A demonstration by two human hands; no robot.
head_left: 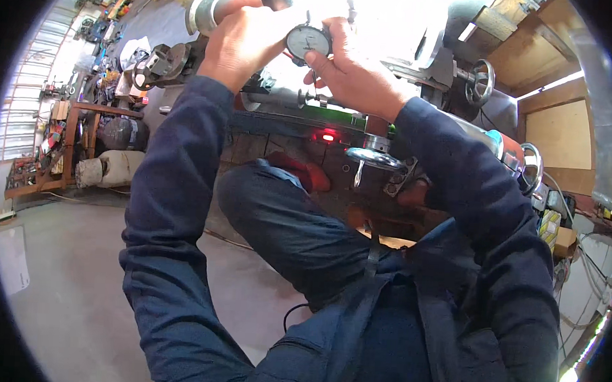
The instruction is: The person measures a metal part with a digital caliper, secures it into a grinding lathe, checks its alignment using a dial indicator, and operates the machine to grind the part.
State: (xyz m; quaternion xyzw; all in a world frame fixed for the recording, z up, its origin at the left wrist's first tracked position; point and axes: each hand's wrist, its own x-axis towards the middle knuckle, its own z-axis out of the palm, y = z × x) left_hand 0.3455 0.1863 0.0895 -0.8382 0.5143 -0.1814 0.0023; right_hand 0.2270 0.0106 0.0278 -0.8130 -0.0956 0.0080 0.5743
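A round dial gauge [304, 39] with a pale face and dark rim is held up over the machine at the top of the view. My right hand [355, 74] grips it from the right, thumb across the lower face and index finger along the upper rim. My left hand [238, 46] is raised at the gauge's left side. Its fingers are washed out by glare and partly hidden, so their hold is unclear. Just beyond it lies a ringed metal cylinder [203, 14]. Both hands are above a lathe-like machine, whose bed is overexposed.
Below my right forearm sits a chrome handwheel [374, 158]; more handwheels [481, 82] line the right side. A red light [328, 138] glows on the machine's front. At left stand a rusty metal frame [69, 146] and cluttered parts. A cardboard box [564, 242] is at right.
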